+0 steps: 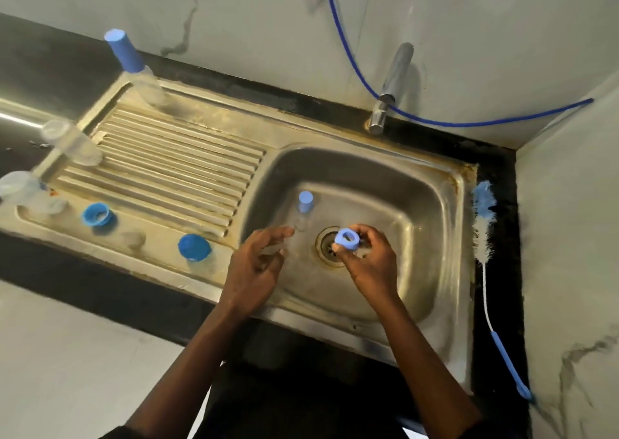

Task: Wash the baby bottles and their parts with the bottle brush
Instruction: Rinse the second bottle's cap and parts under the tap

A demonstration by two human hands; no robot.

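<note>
head view: over a dull steel sink [432, 214], the right hand [368, 261] pinches a round blue plastic ring [349, 239]; the left hand [258, 264] hangs loose-fingered, holding nothing, just beside a small clear blue-capped bottle [303, 212] standing in the basin. a fluffy bottle brush [484, 227] lies on the black surface [502, 170], right.

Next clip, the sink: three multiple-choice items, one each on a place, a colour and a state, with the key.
1. The bottle brush lies: A) on the floor B) along the sink's right edge C) under the tap.
2. The ring in the right hand is: A) blue B) red C) white.
3. The left hand is: A) fisted B) gripping the brush C) open.
Key: 1 B, it stretches beside the sink; 2 A, plainly blue; 3 C, fingers relaxed, holding nothing.
</note>
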